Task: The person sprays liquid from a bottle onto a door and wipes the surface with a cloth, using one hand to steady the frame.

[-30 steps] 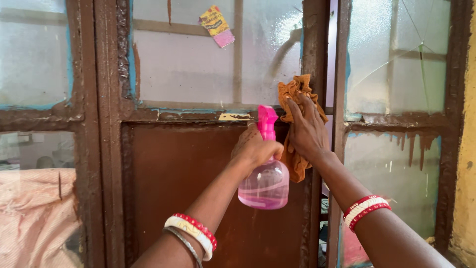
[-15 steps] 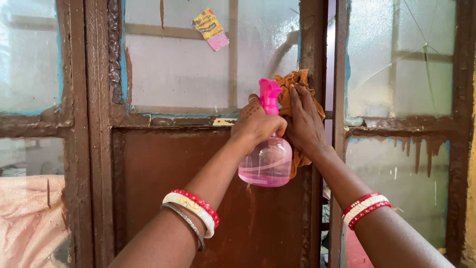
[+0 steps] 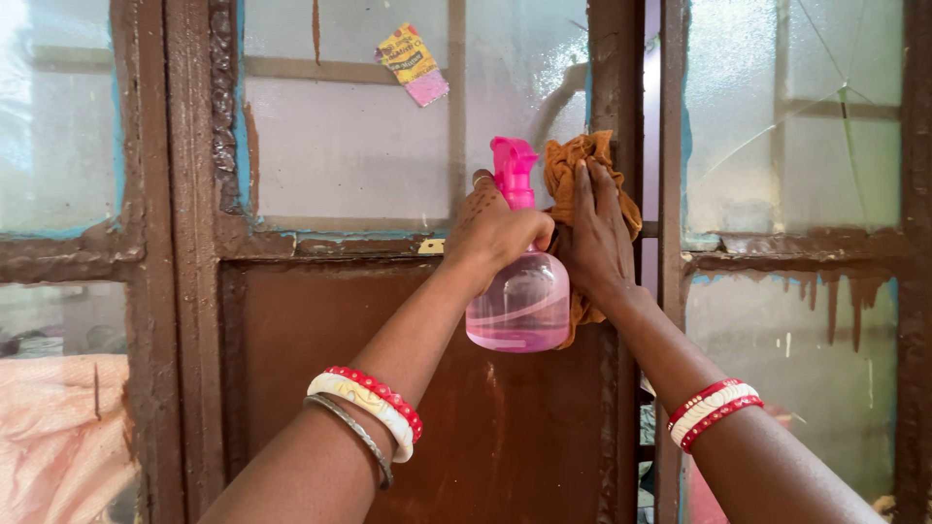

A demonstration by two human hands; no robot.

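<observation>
Head camera faces the brown window frame (image 3: 621, 78) closely, level.

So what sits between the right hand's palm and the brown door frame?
In the head view, a crumpled orange-brown cloth lies between them: the right hand presses it flat against the frame. The left hand holds a pink spray bottle beside it.

The spray bottle (image 3: 517, 301) is clear pink with a bright pink nozzle. The cloth (image 3: 582, 160) is orange-brown. The door frame (image 3: 189, 291) is rusty dark brown, with blue paint edging the frosted pale glass (image 3: 349, 146). A yellow and pink sticker (image 3: 413, 63) sits on the glass. Both wrists wear red and white bangles (image 3: 374, 408).
</observation>
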